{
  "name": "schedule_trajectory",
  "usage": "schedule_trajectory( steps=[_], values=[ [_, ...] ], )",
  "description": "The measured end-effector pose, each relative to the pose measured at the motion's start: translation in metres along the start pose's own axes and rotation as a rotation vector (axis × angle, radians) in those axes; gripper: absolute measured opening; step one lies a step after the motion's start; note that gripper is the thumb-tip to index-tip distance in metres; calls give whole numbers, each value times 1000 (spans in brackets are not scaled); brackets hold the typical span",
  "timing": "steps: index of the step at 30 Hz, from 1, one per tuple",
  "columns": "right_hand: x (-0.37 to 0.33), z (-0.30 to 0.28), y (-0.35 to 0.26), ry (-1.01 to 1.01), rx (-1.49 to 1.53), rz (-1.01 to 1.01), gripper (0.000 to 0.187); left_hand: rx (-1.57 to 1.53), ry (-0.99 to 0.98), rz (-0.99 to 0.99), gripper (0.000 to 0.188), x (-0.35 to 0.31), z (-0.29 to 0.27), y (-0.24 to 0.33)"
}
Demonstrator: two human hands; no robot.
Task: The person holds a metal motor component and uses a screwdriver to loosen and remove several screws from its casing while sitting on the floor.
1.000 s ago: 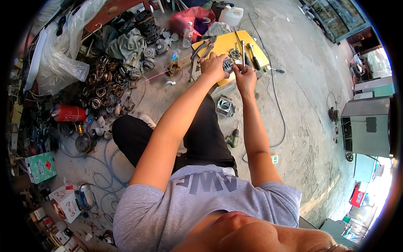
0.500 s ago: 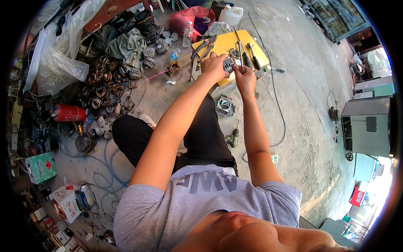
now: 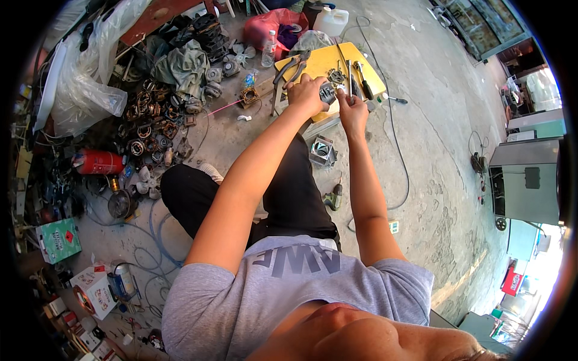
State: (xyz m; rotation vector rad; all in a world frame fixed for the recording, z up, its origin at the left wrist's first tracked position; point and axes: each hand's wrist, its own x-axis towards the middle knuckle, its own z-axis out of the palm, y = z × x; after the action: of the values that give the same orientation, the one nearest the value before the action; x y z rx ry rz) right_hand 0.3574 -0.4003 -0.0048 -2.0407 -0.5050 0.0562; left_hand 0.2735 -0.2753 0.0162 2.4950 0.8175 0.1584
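My left hand (image 3: pixel 306 96) is closed around a dark grey metal part (image 3: pixel 327 93) with openings in its face, held over the near edge of a small yellow table (image 3: pixel 316 63). Close to its right, my right hand (image 3: pixel 353 113) has its fingers closed, with a silver-shafted tool (image 3: pixel 350 71) rising from them; its lower end is hidden. A small white piece (image 3: pixel 340 88) shows between the hands. On the tabletop lie dark-handled pliers (image 3: pixel 292 67), a black-handled tool (image 3: pixel 365 84) and a cluster of small metal bits (image 3: pixel 335 76).
A square metal housing (image 3: pixel 323 151) and a green drill (image 3: pixel 333 197) sit on the floor near my legs. Motor parts (image 3: pixel 150 129) and a red cylinder (image 3: pixel 99 162) crowd the left. A cable (image 3: pixel 402 162) runs along the right. Behind the table stands a white jug (image 3: pixel 331 22).
The silver shaft has swung slightly to the right at my right hand, whose fingers have shifted a little. My left hand and the grey part stay nearly in place.
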Motion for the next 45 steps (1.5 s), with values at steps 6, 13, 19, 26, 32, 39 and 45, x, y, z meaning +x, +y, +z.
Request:
schedule_trajectory(
  steps=[6,13,19,26,32,39,45],
  values=[
    [1,2,7,-9,92,-33,37,6,20,8,77,0,2,0],
    [3,2,9,-12,105,-21,34,-14,6,-6,77,0,-1,2],
    [2,1,3,-29,69,51,28,16,-52,-28,82,-6,-13,7],
    [5,-3,14,26,247,-2,21,12,-31,-16,82,-6,-10,5],
    [46,10,48,-33,-14,14,27,8,-22,-8,78,-8,-12,7],
    [59,23,36,29,44,-10,32,26,5,19,79,-6,-9,6],
    [8,0,24,-45,132,34,26,73,-49,-5,85,-7,-17,10]
  ],
)
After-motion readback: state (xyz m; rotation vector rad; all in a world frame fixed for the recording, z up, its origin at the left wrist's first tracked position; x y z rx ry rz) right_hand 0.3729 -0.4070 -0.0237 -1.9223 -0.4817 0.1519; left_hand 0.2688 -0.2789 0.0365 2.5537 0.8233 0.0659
